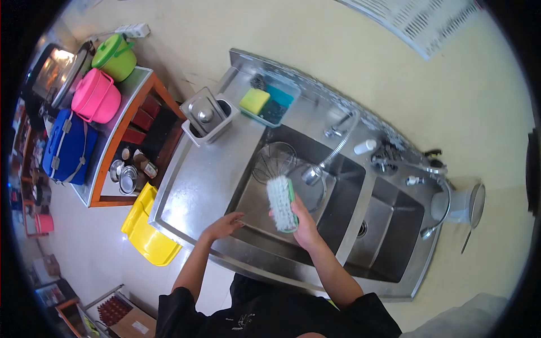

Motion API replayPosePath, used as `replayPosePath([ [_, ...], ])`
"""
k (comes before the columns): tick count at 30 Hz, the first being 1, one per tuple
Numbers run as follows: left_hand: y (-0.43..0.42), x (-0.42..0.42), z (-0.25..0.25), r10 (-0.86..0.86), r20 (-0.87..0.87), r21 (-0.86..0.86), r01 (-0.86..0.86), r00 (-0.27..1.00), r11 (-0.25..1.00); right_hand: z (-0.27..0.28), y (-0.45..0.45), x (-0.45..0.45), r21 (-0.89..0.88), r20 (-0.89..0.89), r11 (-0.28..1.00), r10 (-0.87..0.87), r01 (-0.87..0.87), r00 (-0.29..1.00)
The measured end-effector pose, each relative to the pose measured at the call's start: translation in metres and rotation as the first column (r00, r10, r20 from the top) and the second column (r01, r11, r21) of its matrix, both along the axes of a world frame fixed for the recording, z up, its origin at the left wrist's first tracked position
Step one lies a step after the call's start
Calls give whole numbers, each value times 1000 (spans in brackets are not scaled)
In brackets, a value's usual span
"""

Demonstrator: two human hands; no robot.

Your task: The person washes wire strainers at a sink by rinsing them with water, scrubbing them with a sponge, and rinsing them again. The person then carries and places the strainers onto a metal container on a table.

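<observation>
A scrub brush with white bristles and a green back (pixel 281 204) is held over the left sink basin (pixel 253 197), bristles facing up. My right hand (pixel 305 225) is closed round its green body. Empty, with its fingers apart, my left hand (pixel 224 225) is over the front left rim of that basin. A wire strainer or whisk-like item (pixel 275 162) lies in the basin behind the brush. Beside it hangs the spray head (pixel 311 175) of a coiled faucet hose. A yellow sponge (pixel 255 101) rests in a translucent tray (pixel 280 85) at the back left of the counter.
A metal container (pixel 211 121) with a lid stands on the left counter. The right basin (pixel 385 231) has a second hose faucet (pixel 445 203). A yellow bin lid (pixel 149 228) is beyond the counter's left edge, near a shelf with pink (pixel 96 96) and green pails (pixel 115 57).
</observation>
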State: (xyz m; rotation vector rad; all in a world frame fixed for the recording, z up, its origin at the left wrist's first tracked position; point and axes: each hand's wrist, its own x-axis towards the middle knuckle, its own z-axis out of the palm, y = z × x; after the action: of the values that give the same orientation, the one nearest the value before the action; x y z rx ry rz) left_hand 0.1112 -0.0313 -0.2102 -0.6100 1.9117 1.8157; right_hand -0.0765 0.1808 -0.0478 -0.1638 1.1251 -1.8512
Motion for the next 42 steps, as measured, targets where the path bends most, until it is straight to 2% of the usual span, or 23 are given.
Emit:
replayPosePath([
  [2,8,-6,7,-2,-4,-93,2,1000,996,21,-50,-33,70,-203,994,-73,89,976],
  [3,12,-11,17,-70,-44,-240,58,997,969,23,-77,-58,168,-392,975,-68,144,917],
  [4,18,-10,6,-74,-92,-310,42,993,950,23,-106,-86,249,-565,943,-44,222,824],
  [6,35,-4,-21,-101,-184,-443,9,978,897,2,-159,-148,370,-840,855,141,364,524],
  [8,39,-8,-17,-71,-153,-415,1,986,910,-3,-202,-199,627,-755,688,421,365,503],
  [9,37,-11,-16,-68,-123,-394,14,990,919,-19,-220,-222,699,-715,554,563,453,414],
  [10,34,-13,-18,-61,-93,-371,22,994,928,-41,-235,-244,729,-639,411,695,547,329],
  [13,33,-12,-40,87,-30,-310,-92,996,946,-77,-263,-292,695,-469,285,876,660,114],
  [16,31,-21,-20,154,-37,-340,-157,987,927,-131,-289,-324,680,-467,292,879,672,90],
  [19,45,-39,-24,258,-368,-278,-370,894,887,-139,-298,-312,670,-439,267,895,693,79],
  [21,76,-52,-37,269,-214,72,-259,939,963,-109,-291,-319,746,-497,359,861,561,110],
  [22,95,-61,-51,254,-140,253,-213,957,944,-102,-286,-324,771,-525,406,841,492,129],
  [23,121,-70,-78,233,-33,286,-215,972,934,-113,-277,-325,702,-578,468,815,536,46],
  [25,177,-86,-137,175,172,348,-226,969,910,-113,-273,-320,718,-523,435,852,543,9],
  [28,196,-127,-160,198,442,158,-293,875,943,-115,-263,-319,714,-504,435,863,549,-28],
  [31,230,-151,-201,262,597,-123,-236,758,964,-113,-265,-306,724,-483,407,875,557,-12],
  [34,281,-165,-274,379,509,232,-547,773,805,-106,-266,-302,721,-493,418,870,553,-15],
  [35,333,-166,-352,481,401,527,-626,779,575,-104,-266,-301,721,-508,419,862,552,8],
  [36,334,-170,-346,486,451,547,-662,749,512,-104,-264,-299,725,-520,419,853,547,37],
  [38,313,-180,-301,485,552,568,-731,679,378,-106,-262,-291,696,-558,444,829,564,36],
  [39,288,-182,-259,488,513,355,-692,706,629,-106,-260,-291,675,-584,460,811,577,36],
  [41,294,-178,-245,611,608,-197,-649,507,735,-109,-256,-296,650,-609,493,793,578,9],
  [42,299,-176,-242,692,602,-456,-540,399,707,-112,-256,-298,638,-620,514,784,574,-13],
])
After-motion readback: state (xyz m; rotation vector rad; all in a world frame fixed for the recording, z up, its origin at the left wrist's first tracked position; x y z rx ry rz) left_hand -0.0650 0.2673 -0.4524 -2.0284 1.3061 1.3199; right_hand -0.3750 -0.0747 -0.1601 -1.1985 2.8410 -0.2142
